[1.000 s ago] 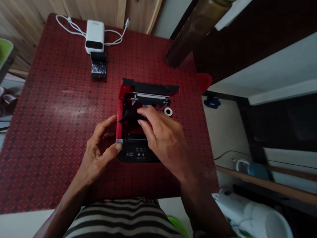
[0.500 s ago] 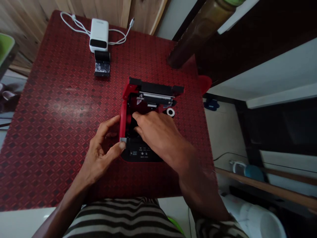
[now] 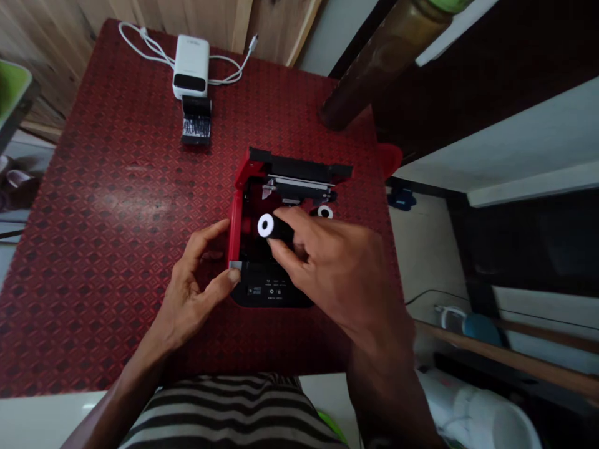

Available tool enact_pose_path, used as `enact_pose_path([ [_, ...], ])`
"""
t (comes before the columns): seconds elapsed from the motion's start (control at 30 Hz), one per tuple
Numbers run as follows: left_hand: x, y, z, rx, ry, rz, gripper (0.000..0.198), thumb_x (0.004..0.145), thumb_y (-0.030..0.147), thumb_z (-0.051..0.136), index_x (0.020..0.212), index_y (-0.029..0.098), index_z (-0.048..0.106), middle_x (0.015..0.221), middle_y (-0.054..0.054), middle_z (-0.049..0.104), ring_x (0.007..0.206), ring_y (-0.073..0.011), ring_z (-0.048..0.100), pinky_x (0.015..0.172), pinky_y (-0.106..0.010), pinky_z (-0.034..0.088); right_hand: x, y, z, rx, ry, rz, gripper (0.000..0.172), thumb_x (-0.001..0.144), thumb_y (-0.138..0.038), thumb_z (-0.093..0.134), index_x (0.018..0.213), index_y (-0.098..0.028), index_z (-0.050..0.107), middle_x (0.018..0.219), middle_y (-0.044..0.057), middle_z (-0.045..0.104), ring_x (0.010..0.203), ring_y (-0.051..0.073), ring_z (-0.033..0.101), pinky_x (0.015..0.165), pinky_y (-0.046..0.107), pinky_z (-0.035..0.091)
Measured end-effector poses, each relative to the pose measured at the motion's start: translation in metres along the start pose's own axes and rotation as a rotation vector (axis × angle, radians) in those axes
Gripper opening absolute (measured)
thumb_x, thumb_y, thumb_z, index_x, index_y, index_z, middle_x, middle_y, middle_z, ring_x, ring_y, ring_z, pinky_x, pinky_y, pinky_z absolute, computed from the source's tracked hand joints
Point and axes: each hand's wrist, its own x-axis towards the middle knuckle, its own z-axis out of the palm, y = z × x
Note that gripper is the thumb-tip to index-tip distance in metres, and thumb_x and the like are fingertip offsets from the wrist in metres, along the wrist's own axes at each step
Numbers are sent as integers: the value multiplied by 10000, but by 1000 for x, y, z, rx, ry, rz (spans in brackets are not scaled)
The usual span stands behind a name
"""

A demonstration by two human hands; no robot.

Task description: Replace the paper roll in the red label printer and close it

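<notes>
Black roll with a white core (image 3: 265,225) is being clamped between thumb and fingers by the right hand (image 3: 334,268), above one open red-and-black printer (image 3: 269,293) at frame centre. The printer's red side edge is being touched by the thumb of the left hand (image 3: 196,290), its fingers being held apart. One second white-cored roll (image 3: 325,212) is lying just beyond. Panel lettering is too small to be read. One white box (image 3: 191,65) with a white cable and one black strip (image 3: 196,121) are lying upper left on a red diamond-patterned tabletop (image 3: 93,218), before a wooden wall (image 3: 60,25).
</notes>
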Motion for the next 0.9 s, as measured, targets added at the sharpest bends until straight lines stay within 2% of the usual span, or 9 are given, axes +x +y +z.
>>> enact_pose_path([
  [0.13,0,2,2,-14,5,-23,672,1019,558,874,1625,335,690,1541,-101,761,1313,-363,768,1106,-518,640,-37,13,-27,133,178,139,158,1087,-327,774,1227,-343,844,732,-41,761,591,175,668,651,337,573],
  [0.27,2,0,0,11,8,38,624,1023,545,871,1600,370,713,1533,-65,779,1315,-359,776,1098,-514,659,-78,35,-34,251,289,338,209,997,-301,870,1197,-360,880,731,-63,727,575,156,625,623,331,589],
  [0.4,2,-4,-1,49,19,64,602,1026,541,870,1598,414,732,1556,-29,784,1343,-360,777,1038,-478,681,-113,56,-16,433,424,530,235,898,-272,923,1122,-336,900,730,-71,710,569,133,586,542,287,535],
  [0.5,2,-3,0,59,35,62,606,1028,546,861,1602,399,735,1584,-22,776,1407,-368,755,1087,-471,664,-132,67,3,511,536,618,240,854,-282,948,1088,-305,901,821,-44,736,625,130,606,534,267,504],
  [0.63,2,-4,0,106,54,74,612,1034,552,841,1610,378,728,1603,-23,767,1469,-381,721,1168,-480,630,-148,75,22,512,609,670,264,844,-369,967,1080,-275,892,1039,23,801,770,164,720,603,289,572],
  [0.9,3,-6,-2,121,55,83,617,1032,545,835,1614,372,724,1632,-13,752,1547,-388,666,1259,-503,578,-155,85,42,673,775,775,371,862,-482,966,1138,-265,847,957,14,795,839,210,786,803,382,672],
])
